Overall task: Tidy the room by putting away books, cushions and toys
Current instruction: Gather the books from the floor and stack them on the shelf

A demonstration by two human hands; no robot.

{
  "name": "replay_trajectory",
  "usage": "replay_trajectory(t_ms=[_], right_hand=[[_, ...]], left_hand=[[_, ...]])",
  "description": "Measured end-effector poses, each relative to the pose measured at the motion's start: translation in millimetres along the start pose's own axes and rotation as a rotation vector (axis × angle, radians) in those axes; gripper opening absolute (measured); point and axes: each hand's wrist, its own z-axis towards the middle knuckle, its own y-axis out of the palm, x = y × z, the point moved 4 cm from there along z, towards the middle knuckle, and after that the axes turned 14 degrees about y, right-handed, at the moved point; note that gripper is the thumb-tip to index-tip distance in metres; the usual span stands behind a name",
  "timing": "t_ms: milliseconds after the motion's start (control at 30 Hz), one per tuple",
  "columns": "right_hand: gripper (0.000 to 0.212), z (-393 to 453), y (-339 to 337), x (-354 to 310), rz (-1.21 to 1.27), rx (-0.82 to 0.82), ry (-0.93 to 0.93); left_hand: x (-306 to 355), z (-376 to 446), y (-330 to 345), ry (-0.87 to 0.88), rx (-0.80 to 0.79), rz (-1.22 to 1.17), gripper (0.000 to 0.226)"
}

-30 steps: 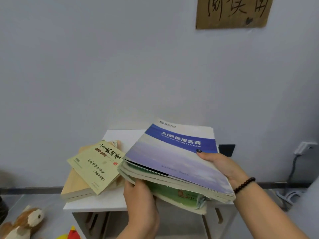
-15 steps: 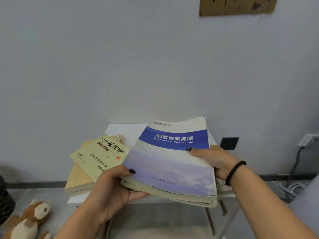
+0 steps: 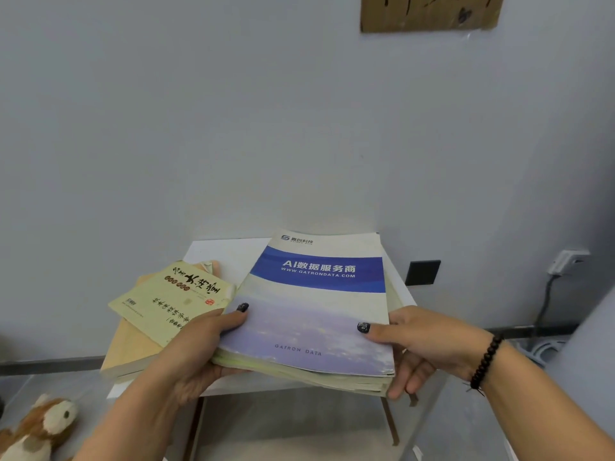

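Head view. We see both hands on a stack of books, topped by a blue-and-white booklet printed "GATRON DATA". The stack sits at the front of a small white table set against the wall, its near edge overhanging the table's front.

The left hand grips the stack's left edge: thumb laid on the cover, fingers curled beneath. The right hand grips the right edge the same way, thumb flat on the cover, fingers curled under the near right corner. We note a dark bead bracelet on the right wrist.

Just left of the stack, a yellow-green book with black brush lettering lies skewed on top of a tan book. Both rest on the table's left part, and the tan one juts past the left edge. The yellow-green book's right corner is beside the stack; we cannot tell if they touch.

On the floor at lower left, a brown-and-white plush toy, partly cut off by the frame.

On the wall: a cardboard sign at top, a dark wall plate right of the table, and a white plug with a cable hanging down.
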Motion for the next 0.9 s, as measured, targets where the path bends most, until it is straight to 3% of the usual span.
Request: replay_trajectory(t_ms=[133,267,400,533,633,700,767,900], right_hand=[[0.042,-7,1,7,-0.08,-0.039,0.034],[0.042,-6,-2,6,-0.141,0.024,0.06],[0.045,1,-17,3,-0.193,0.287,0.05],[0.05,2,-41,-5,-0.022,0.671,-0.061],[0.055,6,-51,-12,0.153,0.78,-0.13],[0.064,12,-51,-16,0.206,0.769,-0.158],[0.06,16,-45,-20,0.247,0.693,-0.166],[0.053,20,-30,-33,0.466,0.362,-0.222]], left_hand=[[10,3,2,-0.033,-0.065,0.022,0.011],[20,13,7,-0.005,-0.079,0.088,0.025],[12,18,13,0.069,-0.12,0.334,0.029],[4,15,13,0.141,-0.054,0.248,0.025],[4,11,15,0.168,-0.036,0.143,0.026],[7,6,19,0.202,-0.035,0.081,0.025],[12,1,23,0.265,-0.037,0.038,0.022],[27,-5,29,0.419,-0.047,-0.025,0.026]])
